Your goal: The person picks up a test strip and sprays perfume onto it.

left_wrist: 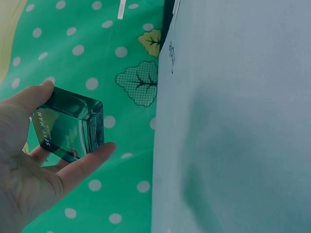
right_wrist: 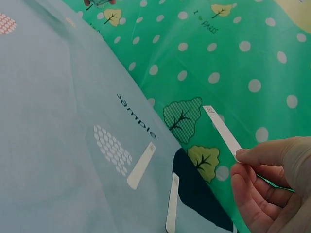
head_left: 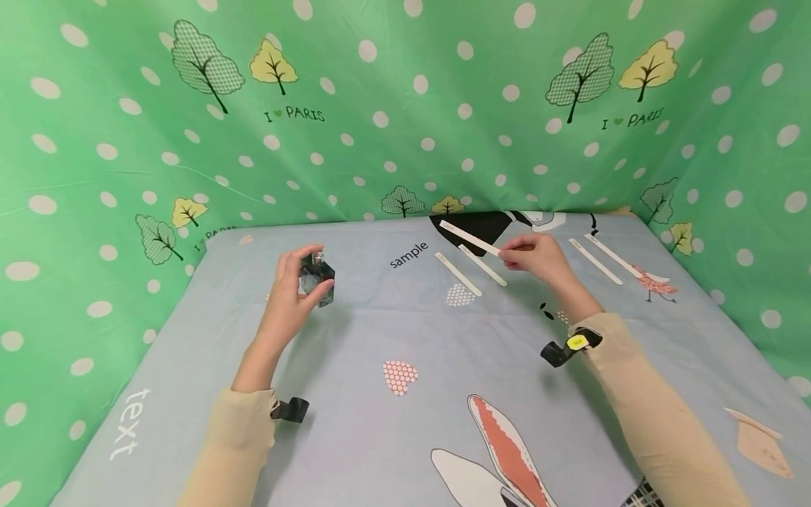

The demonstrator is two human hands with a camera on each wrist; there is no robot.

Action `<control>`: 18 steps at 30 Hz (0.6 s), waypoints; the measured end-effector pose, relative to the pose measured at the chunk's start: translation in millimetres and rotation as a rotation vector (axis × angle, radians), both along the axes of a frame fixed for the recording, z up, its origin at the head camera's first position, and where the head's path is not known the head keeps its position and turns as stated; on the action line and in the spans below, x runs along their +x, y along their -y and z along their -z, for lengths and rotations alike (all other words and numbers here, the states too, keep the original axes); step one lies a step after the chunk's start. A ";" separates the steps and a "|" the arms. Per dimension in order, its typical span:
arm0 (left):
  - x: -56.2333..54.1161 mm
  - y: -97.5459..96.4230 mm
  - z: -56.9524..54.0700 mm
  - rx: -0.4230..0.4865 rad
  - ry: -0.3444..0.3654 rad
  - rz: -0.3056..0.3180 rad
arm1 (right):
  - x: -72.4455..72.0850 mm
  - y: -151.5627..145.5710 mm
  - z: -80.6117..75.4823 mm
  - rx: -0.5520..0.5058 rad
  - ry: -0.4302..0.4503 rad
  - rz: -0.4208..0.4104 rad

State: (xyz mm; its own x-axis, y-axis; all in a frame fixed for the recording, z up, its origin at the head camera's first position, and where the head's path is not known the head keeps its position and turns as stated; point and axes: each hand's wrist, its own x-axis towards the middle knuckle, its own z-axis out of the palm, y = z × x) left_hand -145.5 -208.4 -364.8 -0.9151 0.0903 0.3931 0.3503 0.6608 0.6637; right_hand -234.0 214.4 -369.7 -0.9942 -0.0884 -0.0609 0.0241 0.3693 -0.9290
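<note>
My left hand (head_left: 286, 299) holds a small dark, clear glass perfume bottle (head_left: 326, 273) above the cloth, a finger over its top and the thumb on its side. In the left wrist view the bottle (left_wrist: 65, 127) shows white lettering, partly hidden by the hand. Between thumb and fingers, my right hand (head_left: 538, 259) pinches one end of a white paper test strip (head_left: 470, 237). Small writing marks the far end of this strip (right_wrist: 222, 129) in the right wrist view. Beneath it, two similar strips (head_left: 459, 274) lie side by side on the cloth.
Farther right, another pair of white strips (head_left: 595, 260) lies flat. A pale blue printed cloth (head_left: 355, 436) covers the table. Green dotted fabric (head_left: 355, 162) hangs behind and at both sides. Each wrist carries a small black camera (head_left: 557, 353).
</note>
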 end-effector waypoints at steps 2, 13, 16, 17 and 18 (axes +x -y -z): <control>0.6 1.1 0.6 -0.004 -0.001 -0.002 | 0.7 -5.1 2.0 -0.003 0.005 0.010; -1.3 5.3 5.2 0.005 -0.011 0.002 | 0.4 -33.7 16.9 -0.005 0.030 0.074; -1.6 6.3 6.2 -0.004 -0.018 -0.002 | 1.1 -40.7 19.7 0.019 0.026 0.085; -1.4 6.6 6.3 -0.004 -0.018 -0.002 | 1.6 -43.0 20.4 0.033 0.026 0.089; -1.4 6.9 6.5 -0.002 -0.018 -0.002 | 1.8 -45.6 21.3 0.047 0.027 0.093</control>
